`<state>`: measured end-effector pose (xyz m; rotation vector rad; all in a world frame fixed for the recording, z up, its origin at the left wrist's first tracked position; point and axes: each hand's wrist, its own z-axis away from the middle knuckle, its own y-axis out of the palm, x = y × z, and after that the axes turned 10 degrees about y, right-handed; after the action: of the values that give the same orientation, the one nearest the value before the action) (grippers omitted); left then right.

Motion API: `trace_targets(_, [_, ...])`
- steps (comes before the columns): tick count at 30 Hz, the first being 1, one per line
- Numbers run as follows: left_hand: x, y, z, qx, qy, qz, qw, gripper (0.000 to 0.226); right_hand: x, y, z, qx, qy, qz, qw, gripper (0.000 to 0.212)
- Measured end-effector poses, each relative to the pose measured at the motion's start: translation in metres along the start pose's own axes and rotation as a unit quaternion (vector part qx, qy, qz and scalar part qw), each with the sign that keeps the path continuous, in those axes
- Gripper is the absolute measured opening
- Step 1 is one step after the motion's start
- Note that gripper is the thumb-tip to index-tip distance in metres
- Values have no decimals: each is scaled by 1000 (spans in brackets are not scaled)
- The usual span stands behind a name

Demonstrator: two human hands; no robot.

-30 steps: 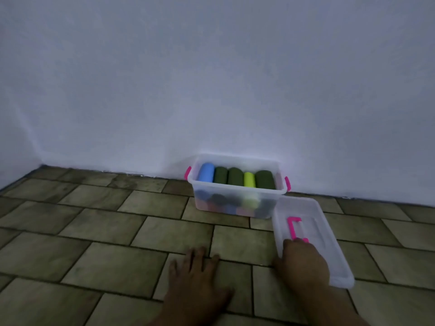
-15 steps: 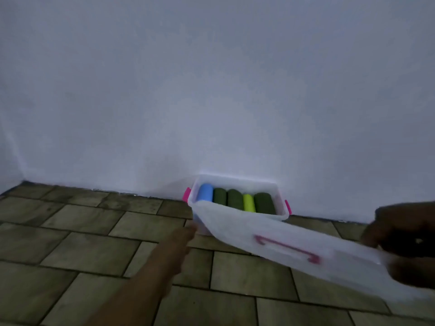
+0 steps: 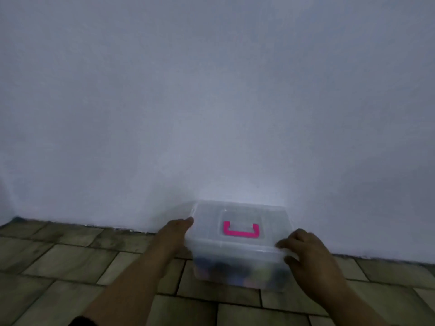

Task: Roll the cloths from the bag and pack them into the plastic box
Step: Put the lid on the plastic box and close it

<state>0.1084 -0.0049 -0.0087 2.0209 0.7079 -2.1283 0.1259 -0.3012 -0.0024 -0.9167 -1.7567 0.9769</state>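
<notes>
The clear plastic box (image 3: 237,270) stands on the tiled floor against the white wall. Its translucent lid (image 3: 207,234) with a pink handle (image 3: 241,229) lies on top of it. Rolled cloths (image 3: 226,269) show only dimly through the box's front wall. My left hand (image 3: 175,232) reaches along the lid's left edge, its fingers hidden at the side. My right hand (image 3: 306,251) holds the lid's front right corner with curled fingers. No bag is in view.
The white wall (image 3: 211,102) rises directly behind the box. Brownish rectangular floor tiles (image 3: 70,262) spread to the left, right and front of the box.
The lid has gone from the floor at the right, up through the air, onto the box. Both hands moved from the floor to the lid's sides. The cloths are now covered.
</notes>
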Motion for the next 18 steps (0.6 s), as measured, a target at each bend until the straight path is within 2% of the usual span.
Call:
trace_targets(2, [14,13,-4,11,43,-86,995,31,-11,14,-1,8,6,-5,1000,32])
trace_targets(8, [33,32,-18,-17,125,-183,975,29,-18,24,-8,-2,37,-39,999,28])
trace_targets(11, [29,33,-27,-1,125,-232,965,32,-14,31,-17,-1,67,-34,997,43])
trace_targets(13, [26,32,-29,6,120,-270,955,35,-11,34,-23,32,86,2,996,51])
trace_targets(18, [23,26,-34,23,85,-344,935,41,-11,31,-34,75,99,35,992,50])
